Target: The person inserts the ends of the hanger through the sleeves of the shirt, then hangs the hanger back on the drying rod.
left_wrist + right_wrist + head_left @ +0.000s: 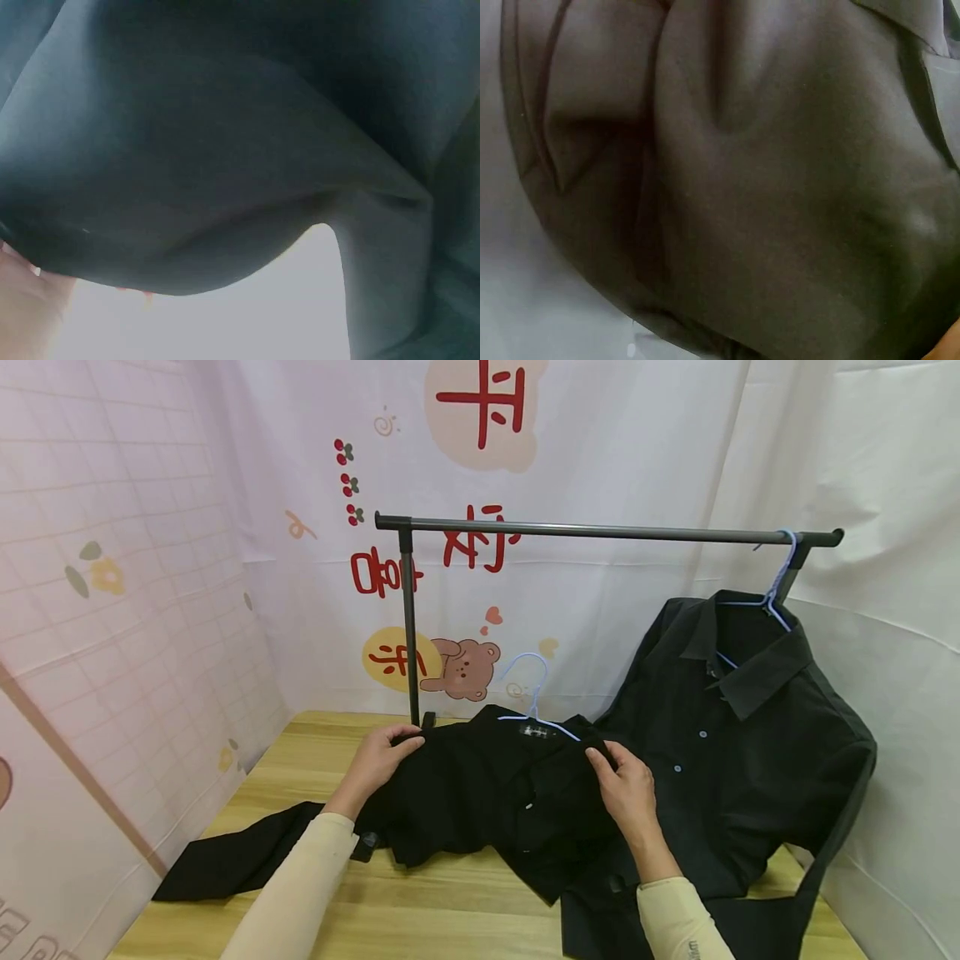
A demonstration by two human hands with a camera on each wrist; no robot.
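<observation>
A black shirt (465, 785) lies bunched over the table, one sleeve stretched out to the left. Its neck has a light-blue hanger (537, 697) in it, hook pointing up; the hanger's ends are hidden in the cloth. At the shirt's left shoulder edge, my left hand (375, 767) pinches the fabric between thumb and fingers. My right hand (628, 785) pinches the other shoulder just right of the hanger. Dark cloth (202, 165) fills most of the left wrist view, with part of the hand at lower left. In the right wrist view, folded fabric (780, 195) covers nearly everything.
Behind the shirt stands a dark metal clothes rack (585, 530). From its right end hangs a second black shirt (720, 777) on a blue hanger (780, 577), close beside my right hand. The wooden table (420, 910) meets printed cloth backdrops (637, 452).
</observation>
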